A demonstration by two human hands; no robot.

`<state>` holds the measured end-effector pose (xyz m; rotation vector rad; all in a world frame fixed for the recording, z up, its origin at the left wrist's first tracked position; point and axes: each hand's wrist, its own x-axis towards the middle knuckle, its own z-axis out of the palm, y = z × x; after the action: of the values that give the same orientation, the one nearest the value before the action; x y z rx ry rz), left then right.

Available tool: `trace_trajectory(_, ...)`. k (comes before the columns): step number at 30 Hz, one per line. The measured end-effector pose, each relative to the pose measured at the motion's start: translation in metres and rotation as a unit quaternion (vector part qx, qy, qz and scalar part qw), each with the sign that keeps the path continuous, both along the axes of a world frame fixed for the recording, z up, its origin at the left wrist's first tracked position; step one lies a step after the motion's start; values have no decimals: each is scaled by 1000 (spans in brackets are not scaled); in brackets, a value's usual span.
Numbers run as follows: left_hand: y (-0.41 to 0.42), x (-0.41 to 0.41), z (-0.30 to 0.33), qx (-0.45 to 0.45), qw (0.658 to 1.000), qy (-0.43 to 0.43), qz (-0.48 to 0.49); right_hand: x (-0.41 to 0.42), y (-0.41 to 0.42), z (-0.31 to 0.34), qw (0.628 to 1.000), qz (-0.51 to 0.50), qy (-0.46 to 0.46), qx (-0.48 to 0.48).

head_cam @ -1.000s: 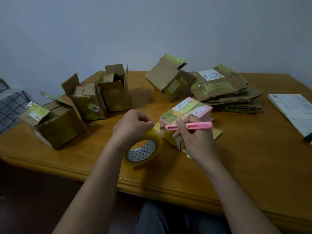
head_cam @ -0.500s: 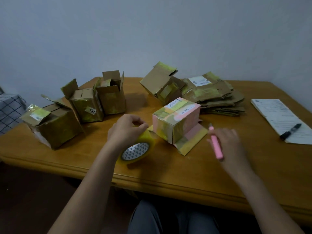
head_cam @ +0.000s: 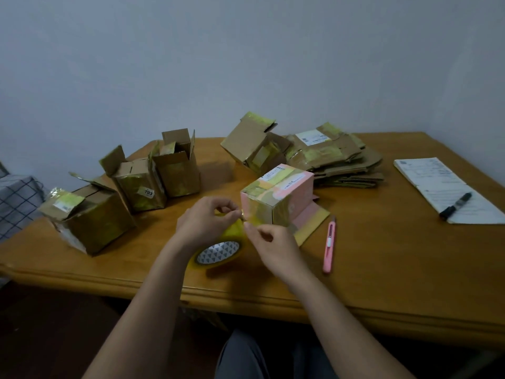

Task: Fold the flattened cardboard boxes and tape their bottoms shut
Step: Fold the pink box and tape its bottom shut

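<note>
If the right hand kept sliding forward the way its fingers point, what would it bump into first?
Most likely the pink box. The right hand points up and away from the person, its fingers already at the box's near lower corner by the tape roll. Depth is hard to judge, so they may already touch.

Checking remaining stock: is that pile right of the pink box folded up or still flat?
Flat. The cardboard stack lies in thin layers on the table, with no sides standing, unlike the pink box.

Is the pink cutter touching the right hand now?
Apart. The head view shows the pink cutter lying on the table, with bare wood between it and the right hand.
</note>
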<state>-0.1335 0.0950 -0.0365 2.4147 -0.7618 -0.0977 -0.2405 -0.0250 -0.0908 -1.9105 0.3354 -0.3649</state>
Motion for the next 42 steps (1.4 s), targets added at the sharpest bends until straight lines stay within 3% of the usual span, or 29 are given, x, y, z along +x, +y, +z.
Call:
trace_trajectory(5,7,2,-1,-32,999,-4,-9,15,13,-1,988,-77,-40,129)
trace_trajectory(10,9,4,-4,-80,997,-14,-6,15,15,5,995,-91,-35,26)
trace_trajectory(14,40,9,-4,-221,970,99,-35,11,15,-2,988,-141,-46,-44)
trace_trajectory(19,87,8,-42,-242,939,215,-115,11,17,-14,978,-199,-57,-15)
trace_trajectory(22,99,5,-67,-307,916,247,-80,23,31,-20,977,-202,-57,42)
trace_trajectory(26,108,10,-83,-393,901,186,-15,42,53,-29,955,-168,-63,238)
trace_trajectory(29,127,22,-72,-372,922,106,2,60,69,-32,947,-122,-12,298)
trace_trajectory(32,154,49,-48,-257,966,27,0,79,79,-28,970,-118,20,212)
trace_trajectory(35,162,63,-33,-181,983,-1,-5,87,81,-25,989,-135,39,38)
trace_trajectory(40,139,62,-29,-92,995,-20,-13,73,79,-33,956,-172,100,-218)
trace_trajectory(42,131,65,-26,-54,998,-14,-17,66,73,-36,942,-181,103,-261)
